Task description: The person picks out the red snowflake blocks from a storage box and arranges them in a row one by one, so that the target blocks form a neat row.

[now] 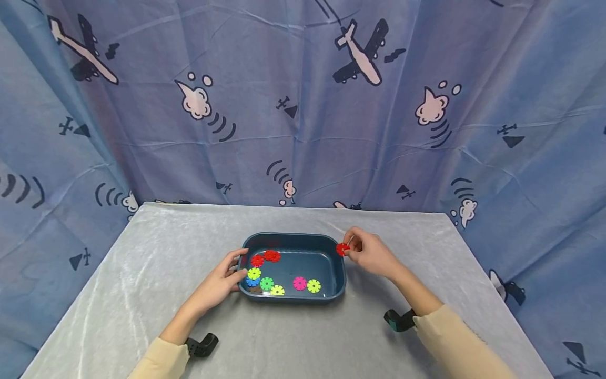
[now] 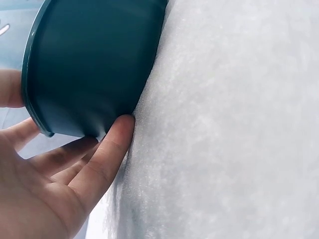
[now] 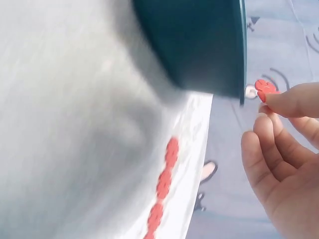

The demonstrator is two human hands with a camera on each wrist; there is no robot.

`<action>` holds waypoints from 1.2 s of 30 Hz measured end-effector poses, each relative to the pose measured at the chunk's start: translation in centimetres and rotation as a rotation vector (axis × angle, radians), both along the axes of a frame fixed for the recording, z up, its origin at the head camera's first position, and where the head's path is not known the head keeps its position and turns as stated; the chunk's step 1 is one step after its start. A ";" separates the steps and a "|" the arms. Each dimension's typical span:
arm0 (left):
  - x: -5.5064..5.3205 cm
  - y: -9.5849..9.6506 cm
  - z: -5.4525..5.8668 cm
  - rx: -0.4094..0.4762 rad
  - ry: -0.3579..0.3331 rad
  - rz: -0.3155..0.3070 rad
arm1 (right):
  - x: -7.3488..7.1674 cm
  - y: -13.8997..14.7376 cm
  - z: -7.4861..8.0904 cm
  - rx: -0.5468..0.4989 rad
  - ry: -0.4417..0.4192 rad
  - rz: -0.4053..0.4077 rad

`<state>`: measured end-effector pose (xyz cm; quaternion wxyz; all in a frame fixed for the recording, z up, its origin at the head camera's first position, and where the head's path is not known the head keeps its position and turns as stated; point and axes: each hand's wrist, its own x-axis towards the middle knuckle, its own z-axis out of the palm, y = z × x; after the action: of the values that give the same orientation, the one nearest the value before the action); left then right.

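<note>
So the setup's a table (image 1: pixel 156 273) under a pale grey-white cloth with a soft, slightly creased nap. Behind it and down both sides hangs a blue-purple curtain (image 1: pixel 303 131) printed with cartoon planes, little puffs of smoke and curved dark lines, fold creases and all.

A dark teal tray (image 1: pixel 293 301) with rounded corners sits around the middle of the cloth. The left hand (image 1: pixel 220 280) has hold of its left end, thumb at the rim and fingers against the outer wall. The right hand (image 1: pixel 371 254) is at the other end, pinching a red disc (image 1: pixel 343 249) between thumb and fingertips. From the head view that disc overlaps the tray's far right corner, but the right wrist view shows a bit of a gap, so it's just beside the rim and not touching.

Most of the notched discs in the tray bunch up at the left, near the left hand: reds (image 1: pixel 272 256) toward the back, then yellow, blue, green and a brownish one up front. A pink disc (image 1: pixel 300 283) and a yellow disc (image 1: pixel 313 286) lie side by side further right. The right wrist view also catches a line of red pieces (image 3: pixel 163 184) on the cloth, kinda blurry. Cream sleeves (image 1: pixel 163 360), black wrist gadgets (image 1: pixel 202 346) on both arms.
</note>
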<state>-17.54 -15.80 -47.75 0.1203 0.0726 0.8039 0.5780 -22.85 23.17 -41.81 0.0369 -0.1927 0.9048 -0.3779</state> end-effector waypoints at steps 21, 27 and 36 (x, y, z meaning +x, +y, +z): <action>-0.1 -0.1 -0.4 -0.016 0.000 0.004 | -0.4 8.6 -3.1 -0.014 -0.045 -0.236; 0.0 -0.1 -0.1 -0.011 0.004 -0.002 | -0.4 10.4 -4.1 -0.034 -0.032 -0.313; 0.1 -0.1 -0.1 -0.001 0.008 -0.007 | -0.7 12.4 -5.6 0.004 -0.050 -0.392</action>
<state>-17.40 -15.95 -47.82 0.1193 0.0776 0.8043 0.5769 -23.51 35.56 -47.43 -0.0149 -0.0033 0.9245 -0.3808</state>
